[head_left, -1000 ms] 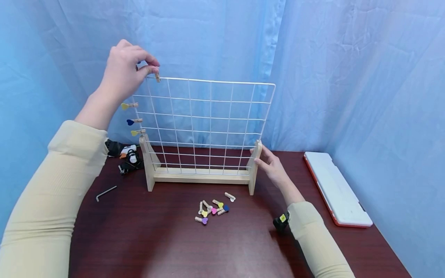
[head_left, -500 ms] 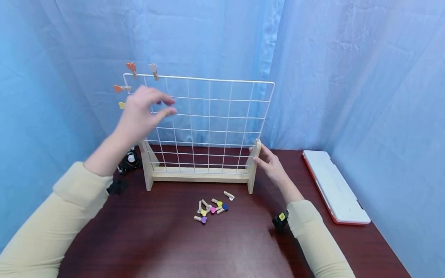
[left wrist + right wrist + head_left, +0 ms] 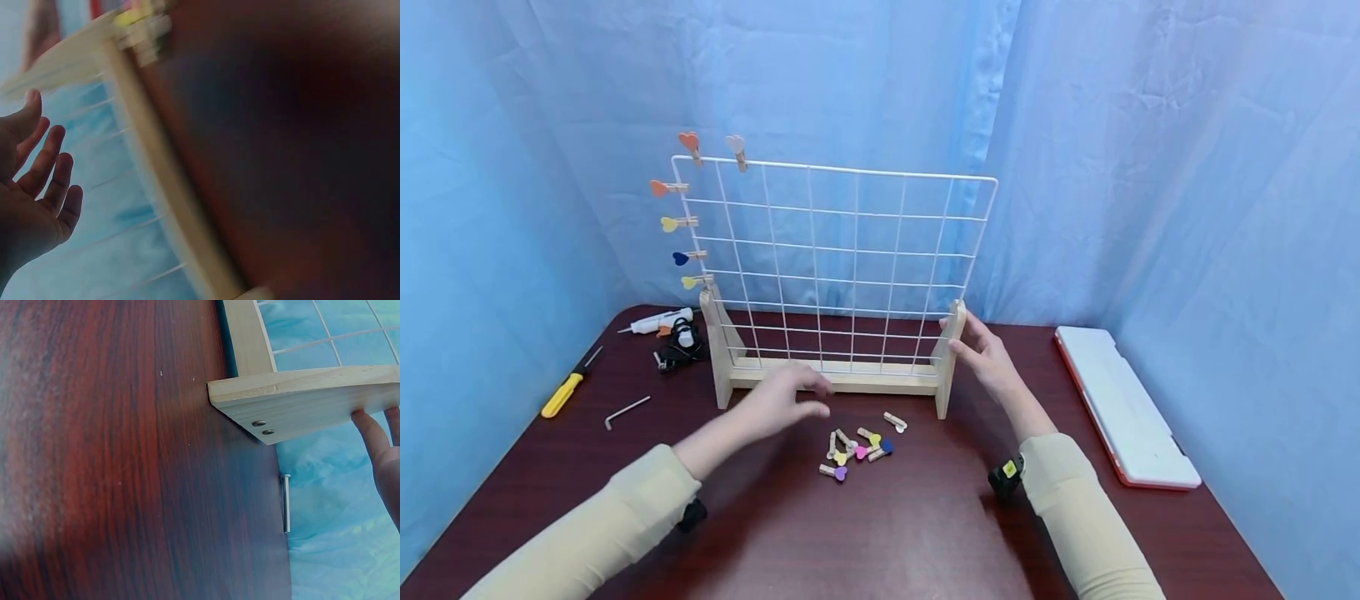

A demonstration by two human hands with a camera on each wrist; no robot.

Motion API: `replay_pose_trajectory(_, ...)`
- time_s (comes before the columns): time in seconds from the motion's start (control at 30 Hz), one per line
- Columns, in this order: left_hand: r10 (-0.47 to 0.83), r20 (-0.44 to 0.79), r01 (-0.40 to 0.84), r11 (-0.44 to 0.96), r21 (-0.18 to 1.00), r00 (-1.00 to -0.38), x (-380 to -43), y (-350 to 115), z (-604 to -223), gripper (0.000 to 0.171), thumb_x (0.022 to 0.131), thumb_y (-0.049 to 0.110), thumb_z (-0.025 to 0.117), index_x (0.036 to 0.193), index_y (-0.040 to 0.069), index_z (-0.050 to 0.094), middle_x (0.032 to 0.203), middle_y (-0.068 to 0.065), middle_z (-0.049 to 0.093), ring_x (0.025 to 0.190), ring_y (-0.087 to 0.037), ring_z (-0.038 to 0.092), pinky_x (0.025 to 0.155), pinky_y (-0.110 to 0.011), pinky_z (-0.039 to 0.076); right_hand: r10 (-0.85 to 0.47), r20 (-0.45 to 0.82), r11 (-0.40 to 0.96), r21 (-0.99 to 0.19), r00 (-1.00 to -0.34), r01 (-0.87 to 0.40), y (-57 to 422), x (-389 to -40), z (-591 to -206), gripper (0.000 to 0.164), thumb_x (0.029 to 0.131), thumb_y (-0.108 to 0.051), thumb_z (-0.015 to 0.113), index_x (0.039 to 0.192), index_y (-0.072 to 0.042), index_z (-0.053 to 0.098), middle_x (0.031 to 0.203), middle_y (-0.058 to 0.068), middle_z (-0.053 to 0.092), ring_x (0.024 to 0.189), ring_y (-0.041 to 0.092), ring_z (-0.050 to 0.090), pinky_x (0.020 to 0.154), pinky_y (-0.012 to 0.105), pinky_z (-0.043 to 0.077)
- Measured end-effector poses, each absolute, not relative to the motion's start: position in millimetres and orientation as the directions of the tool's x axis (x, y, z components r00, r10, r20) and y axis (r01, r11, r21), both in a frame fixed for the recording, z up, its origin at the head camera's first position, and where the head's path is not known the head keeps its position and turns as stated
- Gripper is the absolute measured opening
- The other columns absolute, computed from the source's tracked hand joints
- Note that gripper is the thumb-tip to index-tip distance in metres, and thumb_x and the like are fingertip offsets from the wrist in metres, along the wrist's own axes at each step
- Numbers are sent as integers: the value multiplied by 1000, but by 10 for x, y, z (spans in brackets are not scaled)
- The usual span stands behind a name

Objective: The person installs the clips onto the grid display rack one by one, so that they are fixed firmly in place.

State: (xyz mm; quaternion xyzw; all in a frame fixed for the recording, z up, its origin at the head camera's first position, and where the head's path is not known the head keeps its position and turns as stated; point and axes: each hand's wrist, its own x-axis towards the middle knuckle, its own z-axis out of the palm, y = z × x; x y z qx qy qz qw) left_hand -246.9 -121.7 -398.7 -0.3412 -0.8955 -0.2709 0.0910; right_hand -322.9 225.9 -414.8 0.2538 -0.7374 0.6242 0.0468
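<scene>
My left hand [image 3: 782, 402] is above the table with bent, parted fingers and nothing in them, left of a small pile of heart-topped clothespins [image 3: 852, 452]. The left wrist view shows that hand [image 3: 37, 181] with its fingers spread. My right hand [image 3: 992, 357] grips the right side post [image 3: 951, 362] of a wooden stand, thumb in front and fingers behind. A white wire grid [image 3: 853, 208] stands in it. Along its left edge sit orange, yellow and blue heart clothespins [image 3: 681, 258]. On the top wire are an orange clothespin [image 3: 689, 146] and a white clothespin [image 3: 737, 152].
At the left lie a yellow-handled screwdriver [image 3: 563, 393], a hex key [image 3: 627, 412], a white glue gun [image 3: 661, 322] and a black cord [image 3: 681, 354]. A white-and-red case [image 3: 1127, 408] lies along the right. Blue curtains hang behind the table.
My left hand has let go of the white clothespin, which stays on the top wire, and has come down and right towards the pile. My right hand has stayed on the post.
</scene>
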Motion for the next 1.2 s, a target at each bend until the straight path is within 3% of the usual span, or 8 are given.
replay_pose_trajectory(0.23,700,215,715,574,399,-681,-2422,-1143,-4423,23,70,30,74,89,18,69,82,9,63,82,-8,50,74,-27,40,-310,385,98,-896,-869,-433,2280,-3227,-4164,57,89,-15,54,140,-23,30,126,8,51,115,19,46,87,24,45)
replay_pose_trajectory(0.4,728,178,726,563,396,-662,-2427,-1112,-4511,22,69,28,75,87,19,68,78,8,61,80,-10,50,72,-25,39,-311,384,106,-895,-869,-433,2272,-3215,-4161,57,89,-15,54,140,-23,30,128,18,46,116,19,46,86,24,45)
replay_pose_trajectory(0.6,729,144,722,592,358,-669,-2432,-1090,-4538,23,67,31,76,85,22,63,76,11,56,78,-9,48,69,-25,36,-313,391,89,-895,-866,-436,2261,-3207,-4151,58,89,-14,54,140,-15,28,128,20,46,115,19,47,86,23,45)
replay_pose_trajectory(0.9,712,130,700,613,366,-690,-2434,-1119,-4444,20,67,27,75,78,20,59,70,8,56,70,-8,49,62,-19,37,-312,385,92,-897,-868,-431,2259,-3211,-4161,57,89,-13,54,140,-19,29,128,18,47,113,16,47,86,23,45)
replay_pose_trajectory(1.03,668,162,668,630,396,-726,-2456,-1172,-4350,15,70,26,70,77,21,57,69,8,57,69,-8,50,63,-19,39,-312,390,90,-896,-866,-436,2257,-3217,-4159,57,89,-12,54,140,-21,30,129,24,44,113,16,48,86,22,45)
replay_pose_trajectory(1.2,648,224,673,616,409,-728,-2449,-1237,-4142,5,75,20,63,79,19,61,71,12,58,69,-7,52,64,-20,43,-310,388,90,-897,-868,-434,2259,-3223,-4154,57,89,-12,54,139,-22,31,128,19,47,113,17,48,87,22,44)
